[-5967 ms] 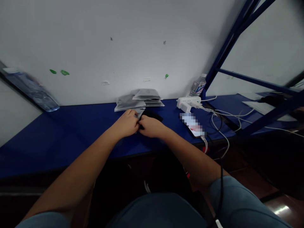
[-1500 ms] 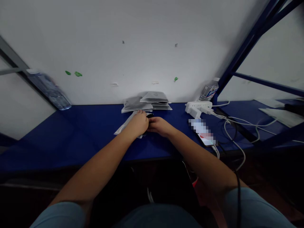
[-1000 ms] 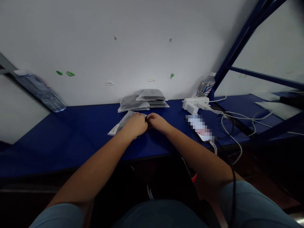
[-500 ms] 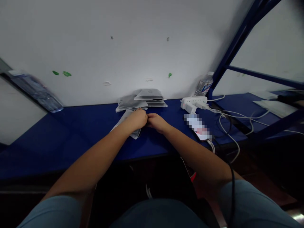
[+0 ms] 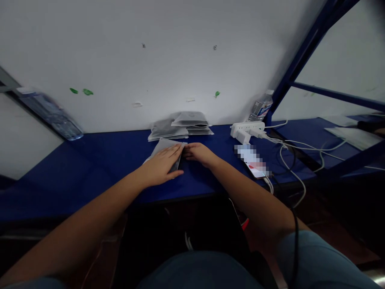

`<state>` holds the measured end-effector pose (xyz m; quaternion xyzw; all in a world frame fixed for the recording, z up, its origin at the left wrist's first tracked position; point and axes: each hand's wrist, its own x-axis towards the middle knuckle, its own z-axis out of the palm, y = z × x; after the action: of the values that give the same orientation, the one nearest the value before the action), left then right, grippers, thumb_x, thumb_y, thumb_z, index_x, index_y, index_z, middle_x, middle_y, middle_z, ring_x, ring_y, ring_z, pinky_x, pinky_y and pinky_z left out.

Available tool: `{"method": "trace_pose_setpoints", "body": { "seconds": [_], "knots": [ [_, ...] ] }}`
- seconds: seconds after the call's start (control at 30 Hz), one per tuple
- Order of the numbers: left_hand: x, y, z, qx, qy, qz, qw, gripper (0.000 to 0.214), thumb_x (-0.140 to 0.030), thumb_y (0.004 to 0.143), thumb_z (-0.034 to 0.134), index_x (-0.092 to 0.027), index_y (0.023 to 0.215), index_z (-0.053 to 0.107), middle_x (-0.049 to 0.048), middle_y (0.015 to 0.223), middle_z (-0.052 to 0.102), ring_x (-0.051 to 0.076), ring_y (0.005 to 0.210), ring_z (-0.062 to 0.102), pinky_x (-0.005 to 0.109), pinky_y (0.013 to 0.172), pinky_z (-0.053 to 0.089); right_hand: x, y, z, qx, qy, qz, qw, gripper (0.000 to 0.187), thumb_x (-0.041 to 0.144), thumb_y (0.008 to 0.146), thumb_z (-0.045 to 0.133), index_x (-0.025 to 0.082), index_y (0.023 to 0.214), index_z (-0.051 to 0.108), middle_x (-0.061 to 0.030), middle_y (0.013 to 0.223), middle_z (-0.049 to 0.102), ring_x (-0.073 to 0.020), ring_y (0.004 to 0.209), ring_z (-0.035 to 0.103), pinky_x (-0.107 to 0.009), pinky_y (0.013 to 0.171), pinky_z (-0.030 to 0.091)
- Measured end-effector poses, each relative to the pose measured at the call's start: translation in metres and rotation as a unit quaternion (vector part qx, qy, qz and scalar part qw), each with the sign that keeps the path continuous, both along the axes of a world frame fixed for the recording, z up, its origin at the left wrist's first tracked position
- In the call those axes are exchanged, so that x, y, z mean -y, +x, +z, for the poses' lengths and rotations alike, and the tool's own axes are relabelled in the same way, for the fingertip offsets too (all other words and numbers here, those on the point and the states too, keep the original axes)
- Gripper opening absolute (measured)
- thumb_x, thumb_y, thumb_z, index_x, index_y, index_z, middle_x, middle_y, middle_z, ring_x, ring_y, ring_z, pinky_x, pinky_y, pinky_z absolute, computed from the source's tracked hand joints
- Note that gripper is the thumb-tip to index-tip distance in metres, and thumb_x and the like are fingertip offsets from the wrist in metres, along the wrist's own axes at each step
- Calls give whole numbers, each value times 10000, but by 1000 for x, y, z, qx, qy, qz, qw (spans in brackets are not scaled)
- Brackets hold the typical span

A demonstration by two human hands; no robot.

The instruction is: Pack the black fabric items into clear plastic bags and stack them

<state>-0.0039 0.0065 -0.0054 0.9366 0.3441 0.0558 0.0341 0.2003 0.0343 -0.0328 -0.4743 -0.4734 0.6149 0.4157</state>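
My left hand (image 5: 162, 163) lies flat, fingers stretched out, on a grey plastic pouch (image 5: 165, 145) that rests on the blue table (image 5: 99, 160). My right hand (image 5: 199, 152) sits just right of it at the pouch's right edge, fingers curled and pinching there; what they pinch is hidden. Behind both hands a stack of similar grey pouches (image 5: 183, 125) lies against the white wall.
A white power strip (image 5: 247, 129) with plugs and white cables (image 5: 288, 148) lies at the right, with a phone (image 5: 252, 161) in front of it. A water bottle (image 5: 261, 107) stands by a blue frame post (image 5: 296, 66). Another bottle (image 5: 51, 114) leans at the far left.
My left hand has opened from a curled grip and now lies flat on the pouch, drawn slightly nearer to me. The right hand has stayed at the pouch's right edge.
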Motion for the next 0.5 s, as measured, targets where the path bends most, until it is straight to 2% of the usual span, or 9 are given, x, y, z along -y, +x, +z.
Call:
{"method": "trace_pose_setpoints", "body": {
  "seconds": [0.1, 0.17, 0.23, 0.27, 0.33, 0.4, 0.43, 0.5],
  "knots": [
    [6, -22, -7, -30, 28, -45, 998, 873, -497, 922, 631, -144, 1638, 278, 153, 1725, 218, 282, 1609, 197, 418, 1318, 139, -3, 0, -2, 34, 6, -1, 999, 224, 80, 788, 588, 183, 918, 739, -69, 928, 785, -169, 818, 740, -283, 789, 590],
    [6, -28, -12, -35, 52, -51, 997, 780, -342, 930, 604, -162, 1630, 310, 136, 1716, 259, 263, 1602, 228, 411, 1318, 149, -4, 3, -4, 78, 8, -21, 997, 207, 107, 808, 615, 178, 963, 732, -82, 925, 778, -186, 797, 739, -320, 795, 603],
    [3, -29, -17, -36, 79, -54, 995, 734, -202, 917, 543, -159, 1620, 338, 126, 1707, 291, 248, 1593, 257, 409, 1312, 187, -4, 8, -5, 155, 50, -71, 984, 193, 147, 837, 627, 179, 998, 729, -91, 942, 768, -200, 808, 733, -369, 839, 610],
    [2, -29, -19, -37, 93, -58, 993, 724, -166, 912, 519, -151, 1615, 348, 126, 1702, 301, 246, 1589, 270, 412, 1306, 210, -4, 10, -5, 199, 102, -100, 970, 189, 167, 853, 625, 182, 1008, 732, -94, 971, 761, -209, 849, 729, -393, 883, 604],
    [-1, -28, -25, -34, 125, -72, 989, 682, -159, 933, 484, -133, 1605, 365, 134, 1693, 320, 252, 1579, 295, 426, 1293, 253, -2, 13, -5, 271, 251, -123, 921, 206, 203, 886, 615, 193, 1044, 746, -101, 1071, 748, -228, 1003, 711, -425, 1006, 565],
    [-3, -29, -30, -23, 156, -87, 984, 629, -184, 974, 456, -124, 1595, 382, 142, 1683, 340, 259, 1569, 320, 437, 1282, 283, 1, 13, -5, 300, 391, -90, 866, 270, 241, 922, 606, 202, 1148, 751, -109, 1214, 724, -240, 1185, 662, -441, 1124, 497],
    [-4, -29, -33, -17, 168, -94, 981, 606, -194, 989, 447, -121, 1588, 394, 146, 1676, 353, 262, 1563, 332, 438, 1279, 291, 2, 12, -5, 305, 436, -58, 845, 314, 264, 944, 600, 207, 1220, 738, -113, 1297, 701, -242, 1267, 629, -446, 1166, 464],
    [-5, -31, -38, -14, 186, -102, 977, 568, -196, 1006, 437, -114, 1568, 428, 155, 1655, 393, 262, 1551, 358, 435, 1277, 297, 3, 9, -7, 323, 472, 5, 820, 391, 308, 982, 584, 219, 1348, 691, -111, 1449, 633, -248, 1393, 553, -459, 1218, 413]
  ]
}}
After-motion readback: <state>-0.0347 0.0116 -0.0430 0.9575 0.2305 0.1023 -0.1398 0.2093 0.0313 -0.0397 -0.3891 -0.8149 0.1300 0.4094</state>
